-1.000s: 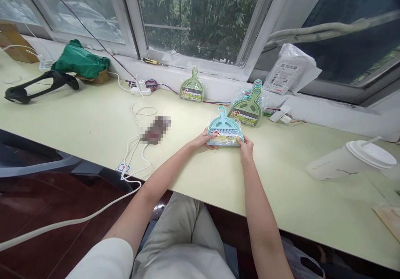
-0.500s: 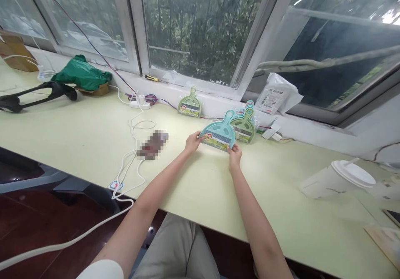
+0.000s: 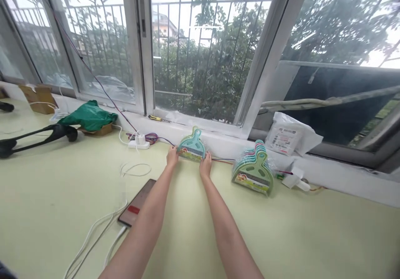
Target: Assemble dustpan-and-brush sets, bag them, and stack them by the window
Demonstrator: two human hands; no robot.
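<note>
My left hand (image 3: 172, 156) and my right hand (image 3: 205, 164) grip the two lower corners of a blue dustpan (image 3: 191, 145) with a printed label. It stands upright against the sill, right in front of a green dustpan (image 3: 186, 138) whose edge shows behind it. Fingers of both hands are closed at the sides of the blue one. To the right, a row of several wrapped dustpans (image 3: 253, 172) leans together, a green one at the front.
A phone (image 3: 137, 204) with a white cable lies by my left forearm. Behind it sit a power strip (image 3: 139, 144) and a green bag (image 3: 90, 116). A white plastic package (image 3: 286, 135) leans at the window on the right. A screwdriver (image 3: 158, 118) rests on the sill.
Both hands have carried the blue dustpan left, away from the row on the right, to the front of the single green dustpan. The view has tilted up.
</note>
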